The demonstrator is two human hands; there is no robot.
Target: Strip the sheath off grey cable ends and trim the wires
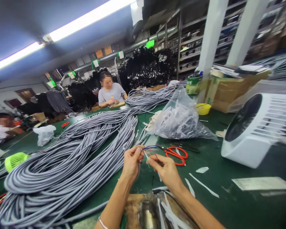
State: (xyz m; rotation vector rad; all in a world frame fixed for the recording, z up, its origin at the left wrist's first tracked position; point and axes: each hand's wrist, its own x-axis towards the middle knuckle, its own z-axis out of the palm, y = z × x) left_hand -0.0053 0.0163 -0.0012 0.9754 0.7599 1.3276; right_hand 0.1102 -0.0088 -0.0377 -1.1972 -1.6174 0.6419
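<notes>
Cable end [140, 149], where do we have it?

We hold it just above the green worktop [228, 203], between our two hands, right beside the big heap of grey cable [73, 165].

And our fingers?

Our left hand [132, 162] has thumb and fingers pressed together on the grey sheath, pinching the cable end. Our right hand [165, 168] pinches the coloured wires [149, 147] that fan out of it (red and blue we can make out, the rest blur together).

What lies around us?

Red-handled scissors [177, 155] lie on the worktop just beyond our right hand. Behind them is a clear plastic bag [181, 121] stuffed with pale scraps. White strips [203, 185] are scattered to the right, near a white fan [255, 133] that stands tilted. A wooden block [135, 206] sits close under our wrists.

Anyone else at the worktop?

Two, both well apart from us on the far side. We see a person in a grey shirt [109, 92] with hands on something flat, and a second person [2, 127] at the left edge.
</notes>
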